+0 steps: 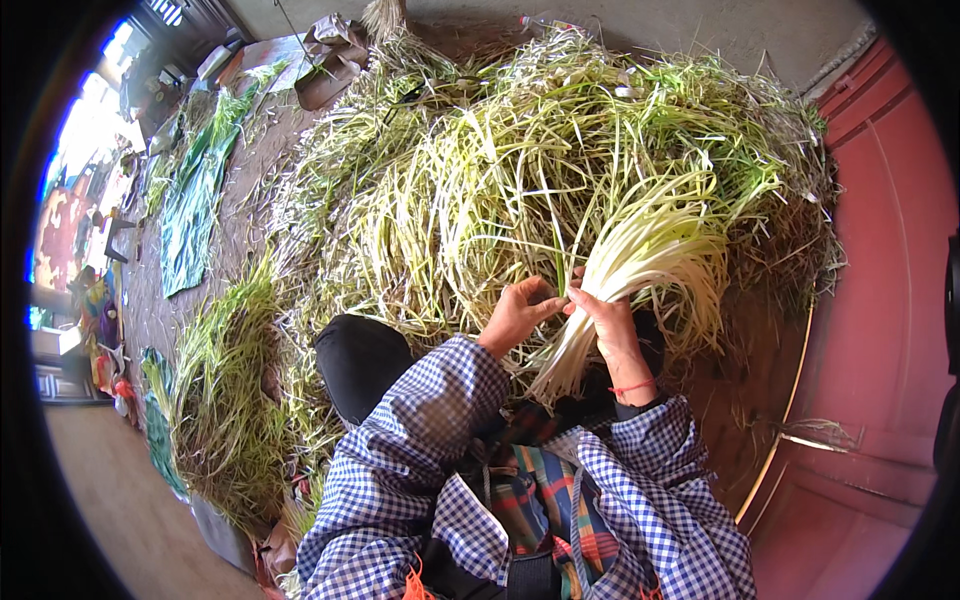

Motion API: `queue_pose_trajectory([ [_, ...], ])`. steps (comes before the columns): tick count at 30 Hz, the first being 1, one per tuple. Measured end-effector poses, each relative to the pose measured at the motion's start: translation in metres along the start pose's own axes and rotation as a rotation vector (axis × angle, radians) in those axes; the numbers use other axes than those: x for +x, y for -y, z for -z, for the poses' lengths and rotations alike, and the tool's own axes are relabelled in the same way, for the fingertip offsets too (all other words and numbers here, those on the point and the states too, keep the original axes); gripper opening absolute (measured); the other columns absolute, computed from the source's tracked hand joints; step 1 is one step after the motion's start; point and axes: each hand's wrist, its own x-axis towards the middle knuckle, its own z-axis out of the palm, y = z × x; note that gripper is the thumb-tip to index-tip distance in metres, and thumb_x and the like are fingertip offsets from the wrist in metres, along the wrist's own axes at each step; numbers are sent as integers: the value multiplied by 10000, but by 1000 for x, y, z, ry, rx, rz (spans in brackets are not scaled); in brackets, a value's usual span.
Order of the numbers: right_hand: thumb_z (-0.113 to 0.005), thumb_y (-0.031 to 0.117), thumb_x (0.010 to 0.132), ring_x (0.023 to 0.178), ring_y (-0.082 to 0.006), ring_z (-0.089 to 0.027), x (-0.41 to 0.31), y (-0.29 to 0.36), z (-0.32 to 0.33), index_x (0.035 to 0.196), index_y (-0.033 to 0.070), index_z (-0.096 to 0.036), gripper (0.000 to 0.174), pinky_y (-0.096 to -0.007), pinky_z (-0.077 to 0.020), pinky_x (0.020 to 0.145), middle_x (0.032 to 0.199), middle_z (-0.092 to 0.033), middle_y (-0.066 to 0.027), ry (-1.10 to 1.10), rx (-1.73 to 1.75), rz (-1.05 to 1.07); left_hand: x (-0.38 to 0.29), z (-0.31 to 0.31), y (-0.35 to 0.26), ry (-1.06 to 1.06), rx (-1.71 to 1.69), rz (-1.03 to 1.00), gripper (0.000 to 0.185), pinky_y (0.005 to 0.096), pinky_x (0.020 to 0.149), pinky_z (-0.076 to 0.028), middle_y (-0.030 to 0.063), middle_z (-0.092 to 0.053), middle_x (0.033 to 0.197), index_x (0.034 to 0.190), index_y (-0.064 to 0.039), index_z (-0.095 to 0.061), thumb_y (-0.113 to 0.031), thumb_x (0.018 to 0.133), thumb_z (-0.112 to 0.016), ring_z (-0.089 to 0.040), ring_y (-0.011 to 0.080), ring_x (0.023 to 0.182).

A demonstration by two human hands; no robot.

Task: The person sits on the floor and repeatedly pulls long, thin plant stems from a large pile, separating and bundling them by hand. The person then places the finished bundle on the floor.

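My right hand is closed around a thick bundle of pale leafy stalks, perhaps blanched chives. The white ends point down towards my lap and the yellow-green leaves fan up and to the right. My left hand meets it at the bundle's left side, thumb and finger pinching a thin green stalk. Just beyond both hands lies a large heap of loose yellow and green stalks.
A smaller heap of green stalks lies at the left, with a blue-green sheet beyond it. A red door stands at the right. A wall, a straw broom and a plastic bottle are behind the heap.
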Motion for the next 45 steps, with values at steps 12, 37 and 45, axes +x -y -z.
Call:
queue_pose_trajectory([
  [12,-732,123,722,717,-144,-566,-34,24,-5,1128,-10,-465,503,-273,-525,628,857,-539,-55,-50,-49,-52,-8,-6,-17,89,473,-94,242,370,694,-482,170,-604,845,1001,0,-522,-191,857,-558,-599,275,761],
  [37,-509,86,876,714,-83,-456,-84,114,29,1171,31,-422,313,-240,-408,692,869,-438,-7,-53,728,62,-45,-18,-53,389,517,-213,267,327,822,-464,134,-593,921,1069,17,-525,-169,876,-537,-580,225,888],
  [45,-547,167,854,690,-31,-471,-73,110,58,1340,41,-319,552,-177,-441,629,1286,-462,-106,-203,239,112,-65,3,-66,51,-459,-43,210,226,593,-430,-20,-495,656,919,-54,-537,-248,934,-457,-448,73,561],
])
